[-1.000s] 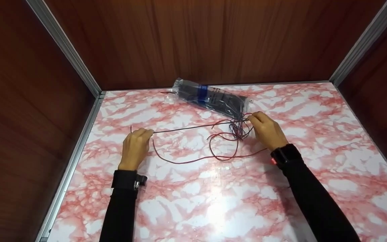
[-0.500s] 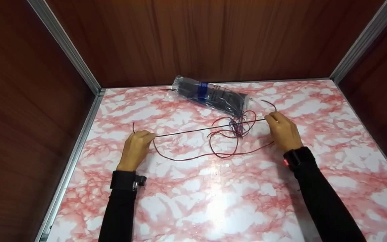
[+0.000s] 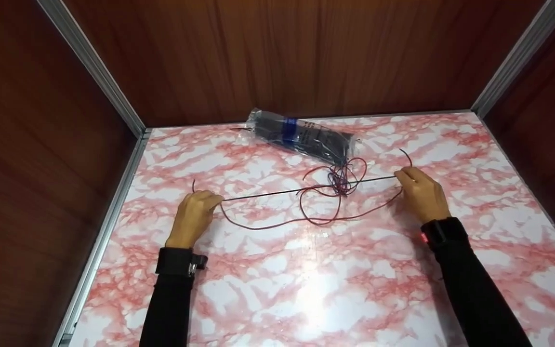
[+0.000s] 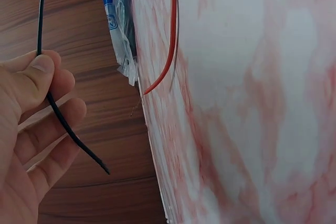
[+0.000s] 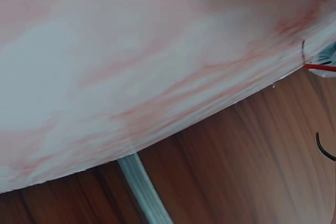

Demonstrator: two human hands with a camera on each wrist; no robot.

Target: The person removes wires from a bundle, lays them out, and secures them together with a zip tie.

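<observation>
A thin black wire [image 3: 270, 193] is stretched straight between both hands, above the table. My left hand [image 3: 194, 217] pinches it near one end between thumb and index finger; in the left wrist view the short tail of the black wire [image 4: 73, 134] runs down past the other fingers. My right hand [image 3: 422, 195] pinches the far part, and a short curved tail stands up beyond its fingers. In the right wrist view only that black tail [image 5: 324, 148] shows at the edge. Below, a red wire [image 3: 258, 228] lies in a loose curve with a loop, its right part reaching beneath the right hand.
Behind the stretched wire lies a tangle of red and dark wires [image 3: 339, 180]. It adjoins a clear plastic bag [image 3: 301, 137] with dark contents and a blue band, near the back of the red-and-white marbled table [image 3: 268, 284]. Brown wood-grain panels [image 3: 306, 58] enclose the back and sides.
My right hand has moved right and slightly toward me, drawing out a longer span of black wire with its tail now showing. The left hand has shifted slightly toward me, still pinching the wire.
</observation>
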